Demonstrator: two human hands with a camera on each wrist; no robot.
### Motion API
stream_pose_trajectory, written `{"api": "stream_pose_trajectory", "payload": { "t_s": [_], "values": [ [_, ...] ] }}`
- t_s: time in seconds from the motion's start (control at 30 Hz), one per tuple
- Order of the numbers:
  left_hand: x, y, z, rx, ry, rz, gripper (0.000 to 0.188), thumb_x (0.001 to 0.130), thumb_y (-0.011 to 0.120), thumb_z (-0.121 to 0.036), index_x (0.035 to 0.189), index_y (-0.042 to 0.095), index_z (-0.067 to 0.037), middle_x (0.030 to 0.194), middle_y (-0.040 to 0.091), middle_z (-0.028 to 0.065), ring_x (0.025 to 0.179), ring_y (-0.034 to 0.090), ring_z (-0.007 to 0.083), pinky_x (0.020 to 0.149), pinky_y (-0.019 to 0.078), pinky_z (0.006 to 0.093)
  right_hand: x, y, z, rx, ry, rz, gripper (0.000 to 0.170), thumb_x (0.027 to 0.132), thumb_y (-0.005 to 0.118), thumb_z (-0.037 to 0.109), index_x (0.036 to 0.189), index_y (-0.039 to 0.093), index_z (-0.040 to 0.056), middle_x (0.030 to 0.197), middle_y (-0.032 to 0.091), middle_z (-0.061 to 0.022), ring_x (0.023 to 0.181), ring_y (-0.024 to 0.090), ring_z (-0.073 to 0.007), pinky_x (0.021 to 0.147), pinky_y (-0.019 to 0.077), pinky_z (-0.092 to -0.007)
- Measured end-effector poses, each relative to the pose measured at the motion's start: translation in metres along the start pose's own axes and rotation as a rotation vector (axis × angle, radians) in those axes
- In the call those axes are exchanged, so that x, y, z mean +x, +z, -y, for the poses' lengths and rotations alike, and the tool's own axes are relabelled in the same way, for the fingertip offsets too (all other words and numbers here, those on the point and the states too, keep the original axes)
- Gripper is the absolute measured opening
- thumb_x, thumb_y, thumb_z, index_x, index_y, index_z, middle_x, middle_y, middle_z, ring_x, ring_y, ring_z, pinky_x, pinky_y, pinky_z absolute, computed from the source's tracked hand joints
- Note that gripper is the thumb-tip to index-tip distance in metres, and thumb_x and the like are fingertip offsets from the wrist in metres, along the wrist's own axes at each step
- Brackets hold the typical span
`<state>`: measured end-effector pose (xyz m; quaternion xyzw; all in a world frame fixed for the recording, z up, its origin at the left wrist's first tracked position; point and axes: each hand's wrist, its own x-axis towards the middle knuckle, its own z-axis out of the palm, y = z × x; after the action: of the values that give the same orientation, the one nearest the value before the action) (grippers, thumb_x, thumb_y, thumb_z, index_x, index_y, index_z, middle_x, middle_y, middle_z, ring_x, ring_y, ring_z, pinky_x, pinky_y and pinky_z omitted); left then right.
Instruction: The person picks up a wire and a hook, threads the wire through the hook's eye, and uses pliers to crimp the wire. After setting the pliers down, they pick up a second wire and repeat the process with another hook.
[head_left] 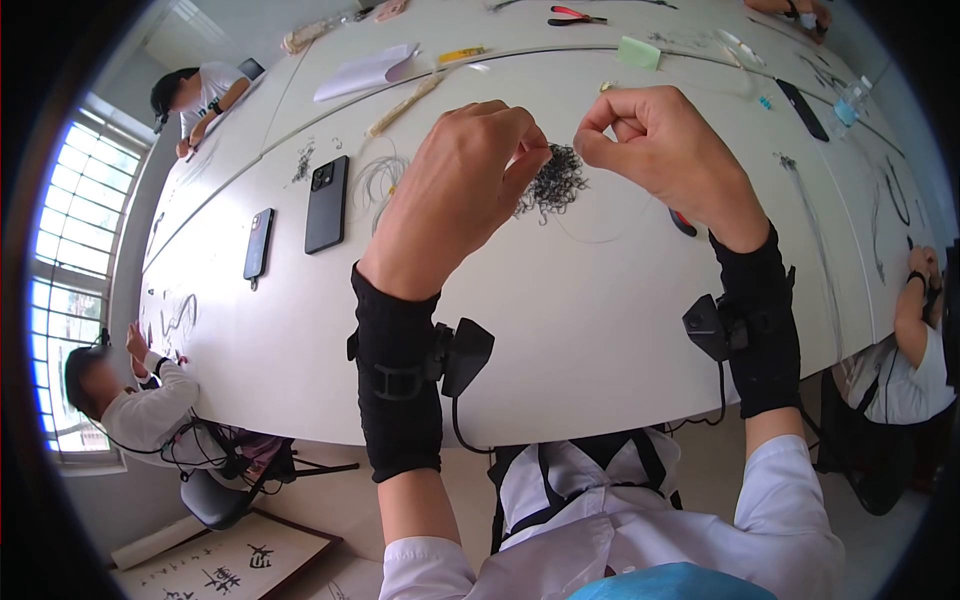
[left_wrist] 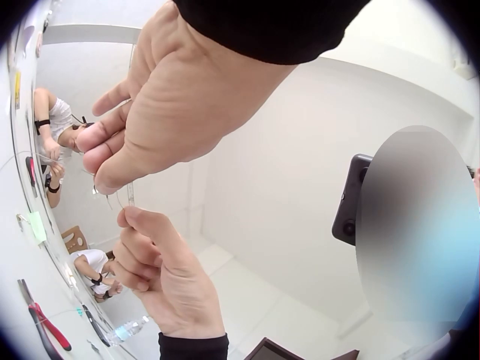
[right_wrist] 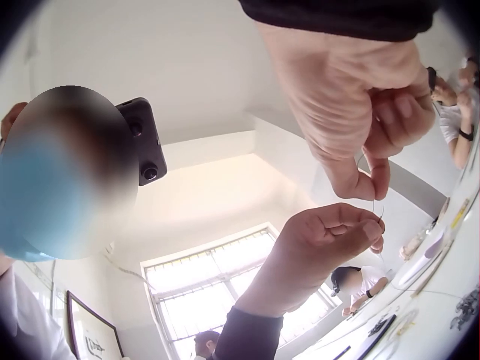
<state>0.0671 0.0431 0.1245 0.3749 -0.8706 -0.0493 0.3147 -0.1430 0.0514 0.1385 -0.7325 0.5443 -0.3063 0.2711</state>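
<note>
While hands (head_left: 445, 195) pinch strands (left_wrist: 131, 193), white table (head_left: 560, 330), window (head_left: 85, 230)

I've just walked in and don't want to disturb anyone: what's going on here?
A person at a white table has the left grip and right grip raised above it, fingertips close together. Both seem to be pinching fine strands, too thin to identify. A pile of dark, curly pieces lies on the table, and red-and-black pliers lie there too, not in hand.
</note>
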Motion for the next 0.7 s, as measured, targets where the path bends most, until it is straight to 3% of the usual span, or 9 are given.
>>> {"api": "stream_pose_trajectory", "payload": {
  "t_s": [0.2, 0.43, 0.53, 0.63, 0.7],
  "values": [
    [0.000, -0.001, -0.003, -0.012, -0.041, 0.028, 0.012, 0.086, 0.074, -0.006, 0.091, 0.069, 0.003, 0.084, 0.070, 0.0143, 0.077, 0.068, 0.0265, 0.072, 0.0537, 0.0352, 0.002, 0.000, -0.004, -0.030, -0.002, 0.022, 0.020, 0.079, 0.071, 0.023, 0.084, 0.072, 0.0036, 0.054, 0.048, 0.0015, 0.049, 0.042, -0.0066, 0.049, 0.0335, -0.0247],
    [0.001, -0.001, -0.006, -0.029, 0.041, -0.001, 0.008, 0.083, 0.074, -0.003, 0.089, 0.070, 0.001, 0.083, 0.069, 0.0128, 0.076, 0.068, 0.0250, 0.066, 0.0531, 0.0342, 0.004, 0.003, -0.010, -0.056, -0.011, 0.043, 0.023, 0.084, 0.069, 0.025, 0.087, 0.072, 0.0021, 0.056, 0.051, -0.0007, 0.050, 0.045, -0.0075, 0.050, 0.0363, -0.0247],
    [0.001, -0.002, -0.007, -0.047, 0.065, -0.022, 0.008, 0.082, 0.074, -0.002, 0.089, 0.070, 0.000, 0.083, 0.069, 0.0119, 0.076, 0.067, 0.0239, 0.060, 0.0518, 0.0334, 0.006, 0.009, -0.017, 0.062, -0.111, -0.011, 0.025, 0.089, 0.066, 0.026, 0.089, 0.072, 0.0016, 0.062, 0.055, -0.0013, 0.053, 0.047, -0.0082, 0.051, 0.0387, -0.0255],
    [0.002, 0.000, -0.004, -0.061, 0.105, -0.053, 0.008, 0.082, 0.074, -0.001, 0.089, 0.070, 0.000, 0.082, 0.069, 0.0115, 0.075, 0.067, 0.0234, 0.056, 0.0504, 0.0329, 0.002, 0.006, -0.004, 0.230, 0.040, 0.005, 0.029, 0.093, 0.064, 0.028, 0.093, 0.072, 0.0004, 0.068, 0.058, -0.0013, 0.056, 0.048, -0.0086, 0.053, 0.0406, -0.0252],
    [0.002, -0.001, -0.004, -0.061, 0.105, -0.056, 0.008, 0.082, 0.074, -0.001, 0.089, 0.070, 0.000, 0.082, 0.069, 0.0115, 0.074, 0.067, 0.0235, 0.055, 0.0500, 0.0327, 0.004, 0.004, -0.008, 0.233, 0.021, 0.110, 0.029, 0.093, 0.065, 0.028, 0.095, 0.072, -0.0003, 0.069, 0.059, -0.0005, 0.058, 0.048, -0.0083, 0.055, 0.0409, -0.0240]
  ]
}}
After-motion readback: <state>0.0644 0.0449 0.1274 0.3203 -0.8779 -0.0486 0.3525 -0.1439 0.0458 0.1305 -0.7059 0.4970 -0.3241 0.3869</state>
